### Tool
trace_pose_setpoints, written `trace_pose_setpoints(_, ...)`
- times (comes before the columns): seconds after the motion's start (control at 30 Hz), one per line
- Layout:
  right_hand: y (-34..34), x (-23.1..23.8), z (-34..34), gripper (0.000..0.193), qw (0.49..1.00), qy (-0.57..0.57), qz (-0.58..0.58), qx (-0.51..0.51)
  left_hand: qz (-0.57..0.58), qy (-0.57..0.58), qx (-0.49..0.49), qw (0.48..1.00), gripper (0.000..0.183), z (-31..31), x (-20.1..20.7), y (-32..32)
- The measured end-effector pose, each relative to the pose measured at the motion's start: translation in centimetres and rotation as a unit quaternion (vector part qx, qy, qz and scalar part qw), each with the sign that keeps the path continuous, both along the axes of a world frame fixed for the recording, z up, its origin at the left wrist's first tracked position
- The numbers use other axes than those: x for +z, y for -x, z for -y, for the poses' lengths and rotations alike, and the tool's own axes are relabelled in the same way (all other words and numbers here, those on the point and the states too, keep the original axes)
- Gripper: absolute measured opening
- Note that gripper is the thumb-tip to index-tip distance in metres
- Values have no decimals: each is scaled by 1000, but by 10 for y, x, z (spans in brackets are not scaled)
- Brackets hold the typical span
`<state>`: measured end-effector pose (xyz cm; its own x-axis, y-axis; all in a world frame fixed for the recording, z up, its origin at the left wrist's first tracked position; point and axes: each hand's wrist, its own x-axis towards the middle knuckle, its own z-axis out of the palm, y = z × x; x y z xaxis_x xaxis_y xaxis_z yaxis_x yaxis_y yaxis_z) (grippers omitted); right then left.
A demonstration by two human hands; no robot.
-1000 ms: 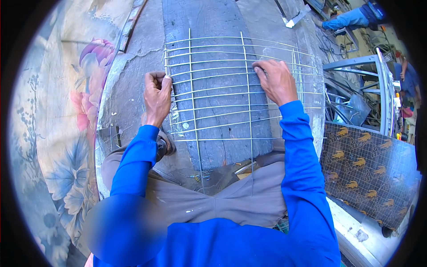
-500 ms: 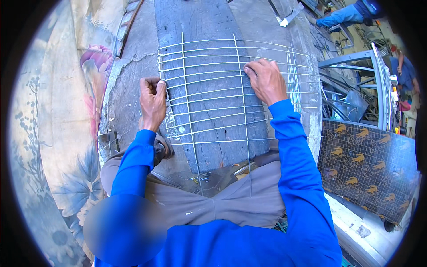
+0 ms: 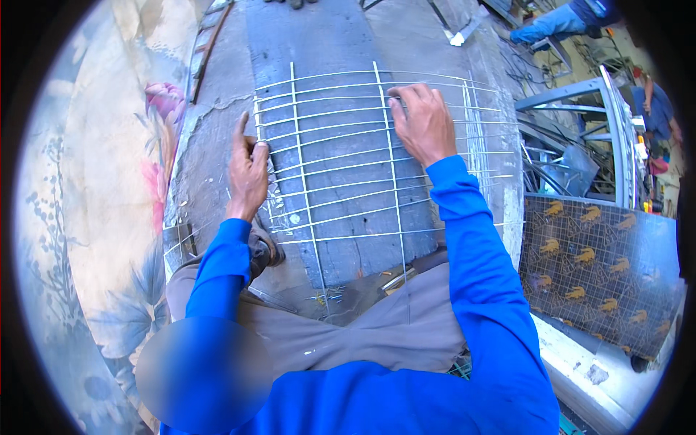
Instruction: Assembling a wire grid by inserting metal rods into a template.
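A grid of thin metal rods (image 3: 307, 181) lies over a dark wooden board, long rods running sideways across two lengthwise ones. At its left edge is my left hand (image 3: 249, 177), thumb against the rod ends, index finger stretched forward, the other fingers curled. My right hand (image 3: 426, 125) is over the upper right part, its thumb and bent fingers closed on a rod near the right lengthwise rod. Its palm hides the rods beneath. The near ends of the lengthwise rods reach toward my lap. Beyond my right hand, several loose thin rods (image 3: 473, 138) lie lengthwise under the grid.
The dark board (image 3: 312, 36) rests on a concrete surface. A flowered cloth (image 3: 94, 181) hangs or lies on the left. To the right stand a grey metal frame (image 3: 605, 138) and a dark patterned sheet (image 3: 587, 268). Two people are farther off at upper right. Scraps lie near my feet.
My left index finger has lifted and straightened away from the thumb. My right hand has shifted slightly forward and left along the grid. The view has tilted a little.
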<state>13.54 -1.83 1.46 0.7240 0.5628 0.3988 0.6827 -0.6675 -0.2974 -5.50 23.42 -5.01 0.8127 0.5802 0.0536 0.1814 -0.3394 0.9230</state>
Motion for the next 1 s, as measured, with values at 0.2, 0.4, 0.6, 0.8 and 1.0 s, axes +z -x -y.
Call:
trace_pose_setpoints(0.2,3,-9,-18,17,998,30,-30,45,-2,10,-12,1000,65,-4,-2,-2)
trace_pose_setpoints(0.4,11,-9,-31,16,998,54,-36,-8,-16,-3,-7,1000,67,-3,7,-3)
trace_pose_setpoints(0.6,9,-16,-33,14,999,31,-29,4,-11,14,8,1000,65,0,7,-4)
trace_pose_setpoints(0.8,8,-20,-36,12,999,23,19,21,-14,-7,17,1000,64,-1,9,-3)
trace_pose_setpoints(1.0,9,-21,-35,11,1000,-1,11,24,-17,12,11,1000,63,-1,9,-4)
